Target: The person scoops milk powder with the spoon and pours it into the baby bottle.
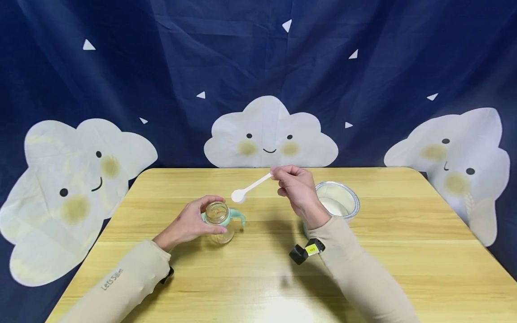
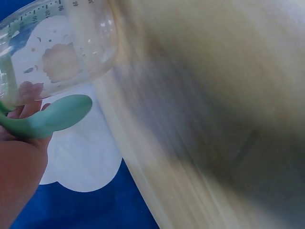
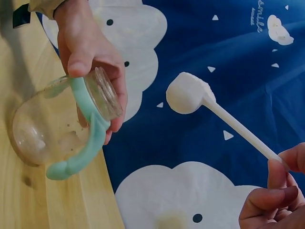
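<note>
My head view looks down and forward across the table [image 1: 404,233]. Both wrist views sit close, sharing the bottle [image 3: 57,129] with it.

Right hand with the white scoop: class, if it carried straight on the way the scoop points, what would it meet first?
Probably the open mouth of the baby bottle, which the left hand grips on the table. The right hand pinches the scoop, its bowl aimed down-left toward it. Depth is uncertain.
</note>
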### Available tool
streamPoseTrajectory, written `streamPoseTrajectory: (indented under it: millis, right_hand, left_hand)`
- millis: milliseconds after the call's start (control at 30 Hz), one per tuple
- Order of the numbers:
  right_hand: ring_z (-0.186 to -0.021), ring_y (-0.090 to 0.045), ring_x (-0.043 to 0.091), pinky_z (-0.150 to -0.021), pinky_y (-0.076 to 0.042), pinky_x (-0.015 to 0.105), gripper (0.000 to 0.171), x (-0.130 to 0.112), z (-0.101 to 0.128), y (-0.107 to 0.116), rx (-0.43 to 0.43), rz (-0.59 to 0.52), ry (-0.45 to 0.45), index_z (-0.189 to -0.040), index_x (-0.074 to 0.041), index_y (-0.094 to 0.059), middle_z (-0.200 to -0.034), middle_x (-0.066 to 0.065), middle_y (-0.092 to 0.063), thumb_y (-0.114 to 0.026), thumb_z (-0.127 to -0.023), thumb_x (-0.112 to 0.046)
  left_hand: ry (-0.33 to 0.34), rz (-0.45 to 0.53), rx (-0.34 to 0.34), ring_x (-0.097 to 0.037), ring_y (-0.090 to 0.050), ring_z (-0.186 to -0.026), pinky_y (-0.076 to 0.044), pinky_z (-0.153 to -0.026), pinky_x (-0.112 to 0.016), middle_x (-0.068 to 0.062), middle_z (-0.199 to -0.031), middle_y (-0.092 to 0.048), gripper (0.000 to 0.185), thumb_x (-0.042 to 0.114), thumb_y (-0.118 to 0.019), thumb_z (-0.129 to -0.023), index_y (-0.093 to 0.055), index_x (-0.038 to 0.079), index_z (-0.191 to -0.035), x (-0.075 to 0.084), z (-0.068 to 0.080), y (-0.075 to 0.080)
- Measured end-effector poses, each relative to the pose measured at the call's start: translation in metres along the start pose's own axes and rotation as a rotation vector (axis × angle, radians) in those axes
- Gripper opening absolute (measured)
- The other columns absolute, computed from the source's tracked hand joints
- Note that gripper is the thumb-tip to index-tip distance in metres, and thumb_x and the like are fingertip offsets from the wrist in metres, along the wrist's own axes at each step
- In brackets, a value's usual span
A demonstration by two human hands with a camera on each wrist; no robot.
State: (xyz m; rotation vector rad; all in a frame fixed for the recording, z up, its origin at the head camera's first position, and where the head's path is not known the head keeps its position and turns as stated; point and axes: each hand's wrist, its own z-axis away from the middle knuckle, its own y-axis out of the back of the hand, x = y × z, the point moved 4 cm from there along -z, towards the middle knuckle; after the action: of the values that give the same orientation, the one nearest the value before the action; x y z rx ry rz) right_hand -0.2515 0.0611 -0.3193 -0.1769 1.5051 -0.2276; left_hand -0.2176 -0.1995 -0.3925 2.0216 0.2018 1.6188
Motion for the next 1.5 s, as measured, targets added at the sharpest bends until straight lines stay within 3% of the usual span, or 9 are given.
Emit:
streamPoseTrajectory:
  millis: [700, 1033, 1500]
  right_hand:
    - [-0.056, -0.043, 0.005, -0.047, -0.037, 0.017, 0.023, 0.021, 0.000, -0.018, 0.006, -0.007, -0.032, -0.066, -0.011, -0.067, -0.077, -0.001, -0.066, -0.069, -0.087, 0.001]
    - [-0.057, -0.044, 0.006, -0.047, -0.038, 0.017, 0.022, 0.033, 0.001, -0.024, 0.001, -0.017, -0.038, -0.066, -0.011, -0.067, -0.073, -0.001, -0.065, -0.072, -0.086, -0.002]
    - [-0.058, -0.044, 0.006, -0.047, -0.039, 0.016, 0.020, 0.040, 0.002, -0.029, -0.006, -0.018, -0.031, -0.068, -0.011, -0.068, -0.069, -0.002, -0.065, -0.072, -0.086, -0.004]
  left_hand:
    - [0.040, -0.011, 0.046, -0.027, -0.063, -0.103, -0.049, -0.091, -0.038, -0.012, -0.113, -0.069, 0.071, 0.018, -0.095, -0.067, -0.062, 0.001, -0.128, -0.009, 0.002, -0.002]
    - [-0.012, 0.027, 0.050, -0.030, -0.064, -0.103, -0.051, -0.089, -0.031, -0.013, -0.114, -0.070, 0.071, 0.017, -0.095, -0.066, -0.063, 0.002, -0.128, -0.012, 0.004, -0.004]
    - [0.003, 0.003, 0.066, -0.024, -0.064, -0.101, -0.052, -0.088, -0.031, -0.008, -0.111, -0.070, 0.072, 0.017, -0.095, -0.067, -0.062, 0.001, -0.130, -0.015, 0.004, -0.004]
